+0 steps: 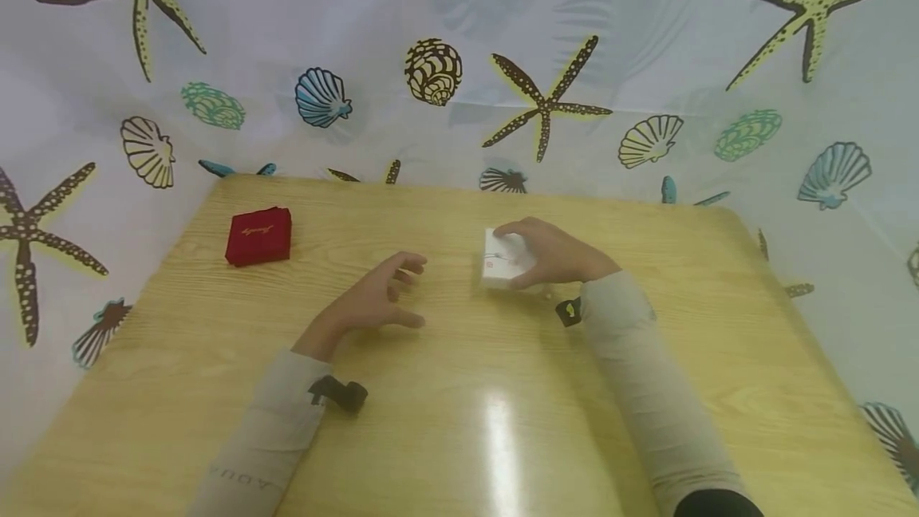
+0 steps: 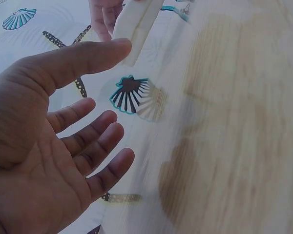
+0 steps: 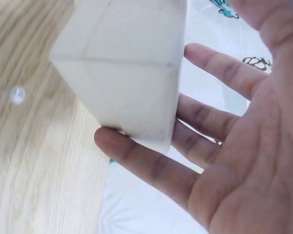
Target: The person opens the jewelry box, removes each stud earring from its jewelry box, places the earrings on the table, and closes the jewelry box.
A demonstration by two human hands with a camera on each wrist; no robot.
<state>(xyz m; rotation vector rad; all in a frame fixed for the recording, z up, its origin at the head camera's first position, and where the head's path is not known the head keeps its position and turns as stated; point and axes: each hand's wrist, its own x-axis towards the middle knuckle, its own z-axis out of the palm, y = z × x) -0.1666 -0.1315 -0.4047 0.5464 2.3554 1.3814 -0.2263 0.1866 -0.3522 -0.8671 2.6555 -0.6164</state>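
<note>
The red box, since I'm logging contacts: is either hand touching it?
No, the red box lies on the table, apart from the left hand and the right hand.

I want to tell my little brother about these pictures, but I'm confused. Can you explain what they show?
There's no robot here, just a person's two bare hands. One picture comes from a camera on the person's head, looking forward and down. The other two come from cameras on the wrists, so the fingers look huge! The right hand grips a white box between thumb and fingers. The left hand holds nothing, and its fingers are loosely bent. On the table, over on the person's left, lies a red box. Behind the table is a cloth covered with shells and starfish.
</note>
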